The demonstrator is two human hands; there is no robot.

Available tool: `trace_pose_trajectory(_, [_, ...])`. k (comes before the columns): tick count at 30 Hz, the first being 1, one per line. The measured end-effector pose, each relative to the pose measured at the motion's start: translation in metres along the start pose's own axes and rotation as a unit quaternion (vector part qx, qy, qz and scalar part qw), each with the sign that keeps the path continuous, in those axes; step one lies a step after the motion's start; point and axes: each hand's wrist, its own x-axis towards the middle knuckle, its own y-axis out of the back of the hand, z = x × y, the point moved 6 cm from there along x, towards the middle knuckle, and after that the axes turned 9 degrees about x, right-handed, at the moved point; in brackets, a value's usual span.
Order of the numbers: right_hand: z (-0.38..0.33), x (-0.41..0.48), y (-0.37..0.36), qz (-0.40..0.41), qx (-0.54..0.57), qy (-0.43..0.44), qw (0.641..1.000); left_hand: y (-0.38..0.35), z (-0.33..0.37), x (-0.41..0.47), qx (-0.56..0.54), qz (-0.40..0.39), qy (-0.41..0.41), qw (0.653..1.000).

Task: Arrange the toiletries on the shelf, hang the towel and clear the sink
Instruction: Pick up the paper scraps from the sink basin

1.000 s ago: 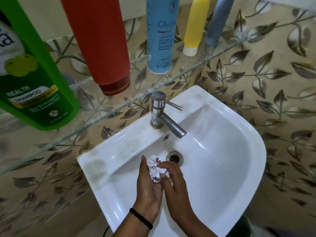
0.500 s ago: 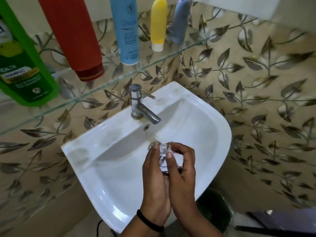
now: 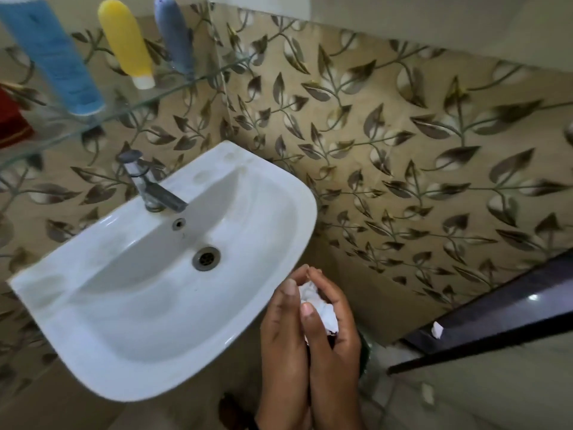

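Observation:
A crumpled white paper wad (image 3: pixel 319 305) sits cupped between my left hand (image 3: pixel 283 342) and my right hand (image 3: pixel 333 339), both pressed together just past the right front rim of the white sink (image 3: pixel 130 330). The basin holds nothing; its drain (image 3: pixel 206 258) and steel tap (image 3: pixel 148 184) are bare. On the glass shelf (image 3: pixel 130 105) above stand a blue bottle (image 3: pixel 52 54), a yellow bottle (image 3: pixel 128 41), a grey-blue bottle (image 3: pixel 175 34) and the edge of a red bottle (image 3: pixel 11 119).
Leaf-patterned tiles cover the wall (image 3: pixel 403 150). A dark ledge or door edge (image 3: pixel 496 315) runs at the lower right. Something dark green (image 3: pixel 366 352) lies on the floor behind my hands, mostly hidden.
My hands lifted the paper wad out of the basin and carried it to the right, past the sink's rim. The view swung right, so the green shampoo bottle left the frame.

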Motion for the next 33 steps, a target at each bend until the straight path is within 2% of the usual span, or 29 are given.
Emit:
trace_pose_trajectory(2, [-0.004, -0.002, 0.024, 0.033, 0.012, -0.001, 0.999, -0.017, -0.006, -0.002, -0.046, -0.017, 0.025, 0.998])
trace_pose_trajectory(4, [-0.004, -0.003, 0.047, 0.068, 0.004, 0.004, 0.998, -0.035, -0.012, -0.009, -0.030, -0.037, 0.014, 0.999])
trace_pose_trajectory(7, [-0.007, 0.000, 0.072, 0.113, 0.012, 0.023, 0.993, -0.051, -0.030, -0.008, -0.046, -0.028, 0.029, 0.998])
trace_pose_trajectory(11, [0.002, 0.008, 0.103, 0.180, 0.019, 0.013, 0.983, -0.064, -0.046, 0.002, 0.006, -0.009, 0.030, 0.999])
trace_pose_trajectory(14, [0.021, 0.017, 0.122, 0.188, 0.076, -0.021, 0.979, -0.076, -0.072, 0.013, 0.020, -0.029, 0.037, 0.999])
trace_pose_trajectory(16, [0.033, 0.022, 0.134, 0.173, 0.074, -0.022, 0.982, -0.081, -0.094, 0.021, 0.018, -0.040, 0.046, 0.998])
trace_pose_trajectory(18, [0.055, 0.025, 0.151, 0.184, 0.089, -0.025, 0.979, -0.084, -0.122, 0.028, 0.023, -0.051, 0.064, 0.996])
trace_pose_trajectory(21, [0.096, 0.026, 0.173, 0.207, 0.176, -0.054, 0.961, -0.085, -0.169, 0.036, 0.024, -0.083, 0.090, 0.992])
trace_pose_trajectory(24, [0.142, 0.022, 0.213, 0.272, 0.149, -0.051, 0.949, -0.082, -0.224, 0.049, 0.011, -0.050, 0.117, 0.992])
trace_pose_trajectory(26, [0.172, 0.020, 0.235, 0.311, 0.126, -0.061, 0.940, -0.085, -0.258, 0.053, 0.022, -0.055, 0.130, 0.990])
trace_pose_trajectory(30, [0.235, 0.010, 0.270, 0.347, 0.200, -0.092, 0.912, -0.077, -0.322, 0.073, 0.065, -0.019, 0.143, 0.987])
trace_pose_trajectory(33, [0.272, 0.009, 0.296, 0.350, 0.113, -0.118, 0.922, -0.067, -0.368, 0.092, 0.091, -0.052, 0.145, 0.984])
